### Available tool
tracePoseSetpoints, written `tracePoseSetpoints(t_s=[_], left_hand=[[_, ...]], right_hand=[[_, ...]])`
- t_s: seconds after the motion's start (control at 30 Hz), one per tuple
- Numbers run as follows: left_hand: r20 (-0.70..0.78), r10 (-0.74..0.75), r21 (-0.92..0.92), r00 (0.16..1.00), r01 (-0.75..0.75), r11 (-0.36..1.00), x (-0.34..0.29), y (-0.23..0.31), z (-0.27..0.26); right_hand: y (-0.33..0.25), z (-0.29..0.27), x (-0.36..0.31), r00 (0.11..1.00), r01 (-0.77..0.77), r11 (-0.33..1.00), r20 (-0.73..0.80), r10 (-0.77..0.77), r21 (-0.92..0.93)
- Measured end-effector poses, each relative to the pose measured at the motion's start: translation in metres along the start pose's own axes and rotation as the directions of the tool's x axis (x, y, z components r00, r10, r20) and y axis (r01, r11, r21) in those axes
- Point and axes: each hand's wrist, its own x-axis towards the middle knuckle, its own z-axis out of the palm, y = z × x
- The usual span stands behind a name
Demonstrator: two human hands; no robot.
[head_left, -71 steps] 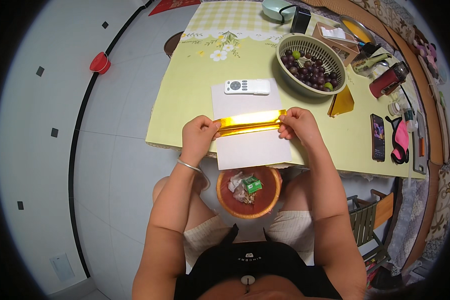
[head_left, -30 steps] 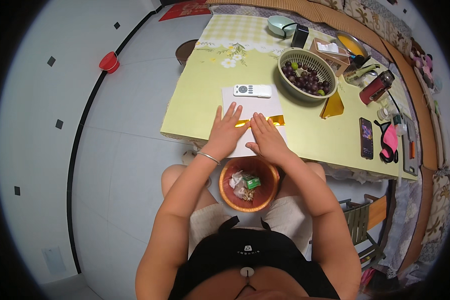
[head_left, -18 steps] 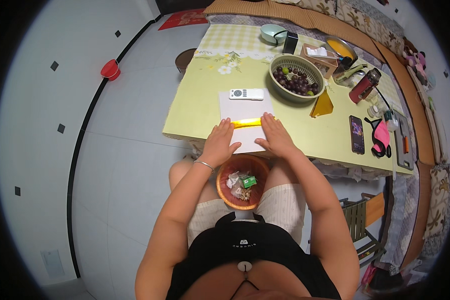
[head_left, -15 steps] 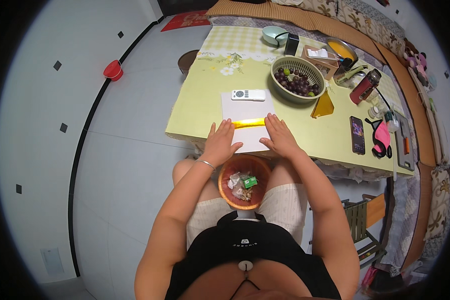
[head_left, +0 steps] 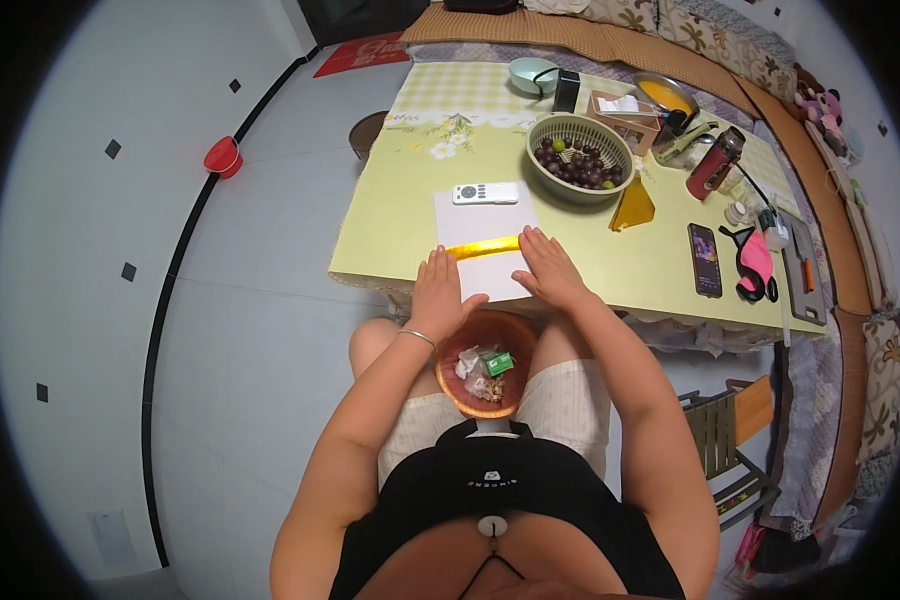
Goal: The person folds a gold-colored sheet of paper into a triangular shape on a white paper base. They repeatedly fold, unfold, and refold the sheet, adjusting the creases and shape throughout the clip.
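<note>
A shiny gold strip, which looks like folded foil paper, lies crosswise on a white sheet near the table's front edge. At its left end, the fingertips of my left hand rest flat. My right hand lies flat at the other end, thumb pointing inward. Both hands have their fingers stretched out, and they cover the strip's ends. A white remote control sits across the far part of the sheet. To the right on the table is a separate folded gold piece.
A colander of dark round fruit stands beyond my right hand. Further right are a red thermos, a phone, a pink-and-black item and a grey board. Between my knees stands a waste bin with wrappers inside.
My hands have slid slightly farther apart, the left one outward, so a little more of the gold strip shows between them. The whole view has shifted a little.
</note>
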Motion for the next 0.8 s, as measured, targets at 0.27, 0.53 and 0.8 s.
tracePoseSetpoints(t_s=[0.27,0.53,0.8], left_hand=[[-0.032,0.184,0.056,0.982,-0.182,0.982,0.051,0.007,-0.022],[0.060,0.342,0.316,0.938,-0.343,0.885,0.071,0.000,-0.019],[0.152,0.290,0.101,0.945,-0.307,0.946,0.081,0.005,-0.045]], right_hand=[[-0.001,-0.004,0.007,1.000,0.017,0.999,-0.003,-0.017,-0.051],[-0.019,-0.027,0.026,0.993,0.074,0.971,-0.076,-0.093,-0.226],[-0.022,-0.032,0.050,0.989,0.138,0.948,-0.004,-0.146,-0.287]])
